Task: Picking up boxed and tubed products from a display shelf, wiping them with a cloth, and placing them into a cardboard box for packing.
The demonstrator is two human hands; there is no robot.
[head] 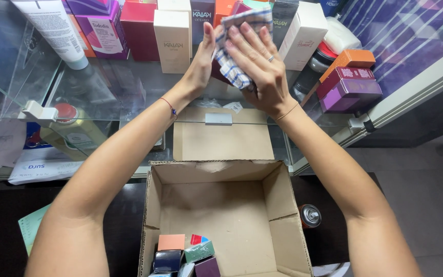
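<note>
Glass shelf (129, 87), far side: left hand (198, 64) and right hand (260, 64) both grasp checked cloth (232, 61); soft, light, best pinched by folds.

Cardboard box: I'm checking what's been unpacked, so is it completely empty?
No, the cardboard box holds several small coloured boxes in its near corner.

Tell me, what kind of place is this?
Probably a small cosmetics shop: a glass shelf lined with perfume boxes, and an open cardboard carton below. Both hands, left hand and right hand, hold a checked cloth.
</note>
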